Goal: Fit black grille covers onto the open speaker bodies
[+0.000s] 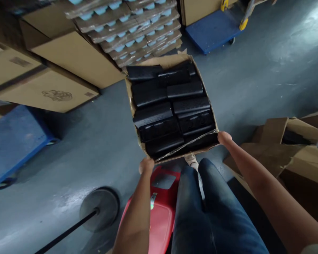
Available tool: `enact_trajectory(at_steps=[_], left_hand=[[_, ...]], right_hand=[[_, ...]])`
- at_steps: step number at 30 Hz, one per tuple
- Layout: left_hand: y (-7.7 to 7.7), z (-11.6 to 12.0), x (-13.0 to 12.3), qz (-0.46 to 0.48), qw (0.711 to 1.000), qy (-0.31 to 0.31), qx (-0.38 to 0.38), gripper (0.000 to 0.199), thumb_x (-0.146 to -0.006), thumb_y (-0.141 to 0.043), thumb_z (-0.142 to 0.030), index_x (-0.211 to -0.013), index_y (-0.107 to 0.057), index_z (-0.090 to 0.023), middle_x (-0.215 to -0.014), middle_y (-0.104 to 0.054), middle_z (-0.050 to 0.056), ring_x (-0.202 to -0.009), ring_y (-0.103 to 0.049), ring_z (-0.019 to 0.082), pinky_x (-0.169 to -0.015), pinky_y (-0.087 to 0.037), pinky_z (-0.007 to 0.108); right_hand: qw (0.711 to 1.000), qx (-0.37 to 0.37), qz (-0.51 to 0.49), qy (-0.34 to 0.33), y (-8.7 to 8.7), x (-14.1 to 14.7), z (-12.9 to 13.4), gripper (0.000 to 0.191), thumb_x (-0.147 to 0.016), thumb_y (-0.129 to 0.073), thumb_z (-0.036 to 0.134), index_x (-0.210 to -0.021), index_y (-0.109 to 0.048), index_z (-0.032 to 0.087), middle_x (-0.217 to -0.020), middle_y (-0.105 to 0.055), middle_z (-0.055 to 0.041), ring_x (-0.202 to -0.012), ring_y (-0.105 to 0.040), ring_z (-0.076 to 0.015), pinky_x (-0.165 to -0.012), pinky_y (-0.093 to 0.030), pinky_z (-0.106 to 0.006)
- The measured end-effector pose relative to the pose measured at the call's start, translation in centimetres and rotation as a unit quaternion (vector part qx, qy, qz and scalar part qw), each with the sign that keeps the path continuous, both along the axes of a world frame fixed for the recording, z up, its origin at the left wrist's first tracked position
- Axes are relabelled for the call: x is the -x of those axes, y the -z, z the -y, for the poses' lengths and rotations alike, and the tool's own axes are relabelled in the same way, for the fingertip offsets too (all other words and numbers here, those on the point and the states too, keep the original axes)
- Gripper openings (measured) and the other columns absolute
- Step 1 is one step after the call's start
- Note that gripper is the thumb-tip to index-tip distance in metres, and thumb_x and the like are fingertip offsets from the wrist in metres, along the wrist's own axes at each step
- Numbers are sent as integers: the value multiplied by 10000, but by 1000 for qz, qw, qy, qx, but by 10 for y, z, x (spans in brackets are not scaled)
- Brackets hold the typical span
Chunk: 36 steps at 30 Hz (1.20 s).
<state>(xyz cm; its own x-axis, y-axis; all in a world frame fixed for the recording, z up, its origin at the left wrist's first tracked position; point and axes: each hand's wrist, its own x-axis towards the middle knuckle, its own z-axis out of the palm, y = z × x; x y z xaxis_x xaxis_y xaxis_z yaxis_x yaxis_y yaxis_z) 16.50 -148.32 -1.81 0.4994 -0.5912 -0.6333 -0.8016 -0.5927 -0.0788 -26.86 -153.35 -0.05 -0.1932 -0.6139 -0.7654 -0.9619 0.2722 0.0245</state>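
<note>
An open cardboard box (pixel 130 102) is in front of my legs, filled with several black, shiny, block-like pieces (pixel 185 90) laid in two columns. A clear twisted strip (pixel 187 145), perhaps tape or plastic film, runs slantwise across its near end. My left hand (pixel 146 165) grips the near left corner of the box, and my right hand (pixel 224 137) holds the near right corner. Both sets of fingers are mostly hidden behind the cardboard. Just below my left hand stands a red plastic stool or chair (pixel 161 218).
Blue platform trolleys stand at left (pixel 18 141) and far right (pixel 213 30). Large cartons (pixel 76 60) and wrapped stacked trays (pixel 132 28) line the back left. Opened cartons (pixel 296 155) lie at right. A round base with a pole (pixel 99 210) rests on the floor.
</note>
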Motion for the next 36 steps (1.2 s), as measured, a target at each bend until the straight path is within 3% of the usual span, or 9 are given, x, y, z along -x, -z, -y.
enact_trajectory(at_steps=[7, 13, 18, 25, 31, 36], left_hand=[[-24, -1, 10, -5, 996, -40, -84, 333, -900, -537, -402, -1086, -598, -133, -1113, -619, 91, -1028, -596, 209, -904, -485, 432], [-41, 0, 11, -13, 992, -30, -119, 327, -901, -538, -395, -1086, -597, -132, -1110, -618, 91, -1017, -599, 205, -888, -496, 419], [-55, 19, -2, -13, 990, -6, -141, 323, -901, -539, -390, -1089, -595, -134, -1107, -618, 90, -1014, -601, 205, -882, -500, 417], [-83, 59, -34, -23, 986, 48, -156, 325, -907, -527, -393, -1097, -593, -137, -1117, -615, 89, -1017, -598, 206, -888, -497, 428], [-122, 39, -21, -27, 983, 39, -178, 326, -906, -529, -391, -1097, -595, -136, -1121, -615, 92, -1034, -595, 212, -894, -494, 430], [-141, 38, -10, -7, 984, 24, -179, 340, -899, -539, -406, -1094, -600, -135, -1123, -624, 92, -1035, -600, 209, -905, -487, 429]], right_hand=[[999, -39, -15, -16, -23, 7, 8, 307, -938, -561, 350, -1151, -562, 129, -1130, -572, -91, -981, -584, -200, -845, -521, -393], [998, -60, -16, -4, -35, 6, 14, 307, -935, -566, 349, -1146, -564, 126, -1134, -570, -92, -993, -580, -204, -855, -516, -401], [997, -73, -13, 19, -49, -5, 6, 300, -939, -558, 350, -1142, -566, 131, -1129, -573, -89, -987, -581, -200, -855, -516, -399], [994, -86, -13, 64, -88, -36, -19, 290, -941, -555, 354, -1126, -574, 133, -1117, -578, -88, -977, -583, -195, -853, -515, -391], [991, -110, -4, 70, -137, -15, -31, 284, -941, -555, 357, -1118, -577, 136, -1109, -581, -83, -974, -584, -194, -853, -514, -393], [988, -94, 33, 117, -150, 2, -22, 293, -940, -553, 360, -1130, -571, 137, -1127, -573, -84, -1001, -574, -205, -872, -503, -413]])
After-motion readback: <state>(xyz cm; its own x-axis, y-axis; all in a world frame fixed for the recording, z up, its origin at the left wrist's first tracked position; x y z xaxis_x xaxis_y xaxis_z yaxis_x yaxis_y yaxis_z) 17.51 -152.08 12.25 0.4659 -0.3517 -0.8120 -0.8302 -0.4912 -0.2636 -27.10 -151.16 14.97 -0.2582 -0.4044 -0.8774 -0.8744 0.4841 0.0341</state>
